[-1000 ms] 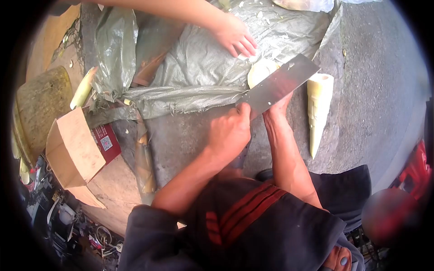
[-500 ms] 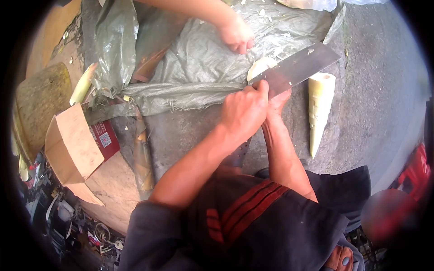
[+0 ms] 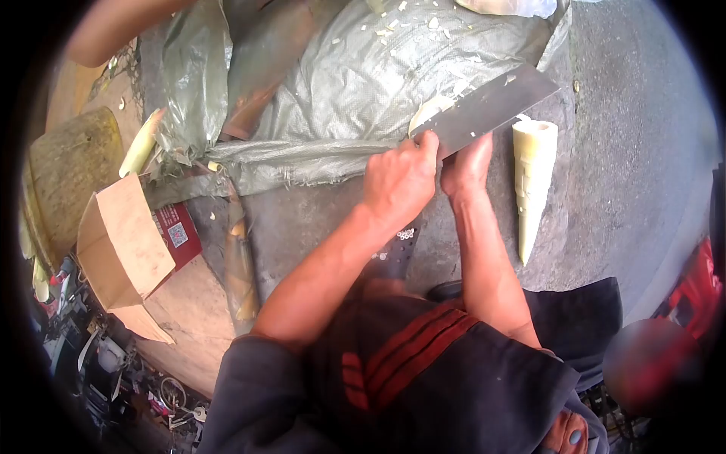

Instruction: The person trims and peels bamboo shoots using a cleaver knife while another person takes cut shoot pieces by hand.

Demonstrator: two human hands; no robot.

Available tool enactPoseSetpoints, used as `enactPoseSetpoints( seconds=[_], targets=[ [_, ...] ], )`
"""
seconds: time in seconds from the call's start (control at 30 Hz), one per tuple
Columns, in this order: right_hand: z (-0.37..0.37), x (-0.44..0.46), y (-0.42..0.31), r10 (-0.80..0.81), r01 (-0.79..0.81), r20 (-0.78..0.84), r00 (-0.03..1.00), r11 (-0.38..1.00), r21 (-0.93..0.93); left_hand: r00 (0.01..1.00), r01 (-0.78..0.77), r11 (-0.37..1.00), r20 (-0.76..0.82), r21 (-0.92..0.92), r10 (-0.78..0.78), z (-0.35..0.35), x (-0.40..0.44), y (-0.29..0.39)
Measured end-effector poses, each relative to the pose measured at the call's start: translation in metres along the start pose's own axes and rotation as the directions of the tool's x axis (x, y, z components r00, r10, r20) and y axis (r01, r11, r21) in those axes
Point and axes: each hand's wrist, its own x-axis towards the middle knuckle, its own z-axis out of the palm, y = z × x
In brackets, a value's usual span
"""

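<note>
L grip [image 3: 401, 178] clenched, R grip [image 3: 467, 170] just beside, pt. hidden.

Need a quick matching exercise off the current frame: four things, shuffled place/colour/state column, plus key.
1. cleaver
2. pale cone-shaped piece
3. cardboard box
4. woven plastic sheet

A. brown, showing a red printed panel with a square code
B. grey-green, crumpled, pale scraps scattered on it
C. gripped in the left hand, blade slanting over the right hand's fingers
D. to the right of both hands, narrow end toward the person

Pairs: 1-C, 2-D, 3-A, 4-B
</note>
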Motion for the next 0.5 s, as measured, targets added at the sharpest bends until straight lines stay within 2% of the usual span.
enactPoseSetpoints(
  seconds=[0.1, 0.23, 0.3, 0.43, 0.5],
  targets=[
    [-0.001, 0.013, -0.015, 0.098, -0.096, -0.002, 0.995, 0.977, -0.192, 0.999, 0.025, 1.000, 0.032, 0.007, -0.025, 0.007, -0.006, -0.009],
    [0.001, 0.015, -0.007, 0.033, -0.050, -0.108, 0.994, 0.986, -0.160, 0.988, 0.081, 0.996, 0.125, 0.045, -0.086, -0.006, -0.022, -0.011],
    [-0.006, 0.016, 0.005, -0.003, -0.013, -0.110, 0.994, 0.990, -0.138, 0.975, 0.113, 0.993, 0.191, 0.028, -0.117, -0.022, -0.029, -0.008],
    [-0.006, 0.018, 0.023, -0.080, 0.068, -0.091, 0.993, 0.990, -0.124, 0.957, 0.178, 0.979, 0.215, 0.096, -0.195, -0.023, -0.028, -0.003],
    [-0.002, 0.000, 0.024, -0.265, 0.224, -0.032, 0.964, 0.867, -0.444, 0.956, 0.204, 0.977, 0.204, 0.055, -0.211, -0.017, -0.009, -0.006]
  ],
)
